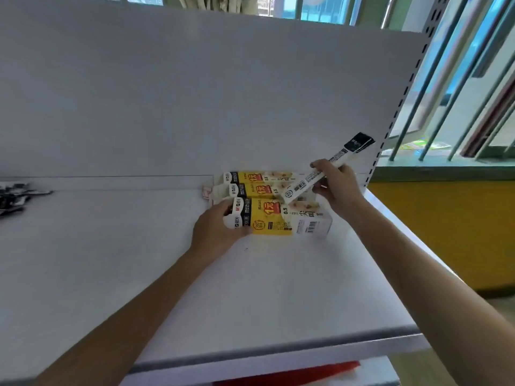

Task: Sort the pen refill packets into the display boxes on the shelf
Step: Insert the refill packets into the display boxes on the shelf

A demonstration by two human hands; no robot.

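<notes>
White metal shelf fills the head view, with both forearms reaching in from the bottom edge.

Left hand grips the left end of the front display box, yellow and white. Fingers curl round the box's white end flap; fingertips are mostly hidden behind it. The box lies on its side on the shelf.

Right hand is up and to the right of the left hand and pinches a long white refill packet about mid-length. The packet is tilted: its black-capped end points up-right past the right hand, and its lower end sits over the boxes. Cannot tell whether that end touches them.

Just beyond the left hand, a middle box and a back box, same yellow print, lie in a row against the back panel. Their right ends are covered by the packet and the right hand. What is inside the boxes is not visible.

A small pinkish scrap lies just beyond the left hand, too small to identify.

Far left of the left hand, a dark pile is blurred and cut off by the frame edge.

Right of the right hand are a perforated upright, window bars and a yellow wall.

Below the forearms, under the shelf lip, a red strip is partly hidden.
</notes>
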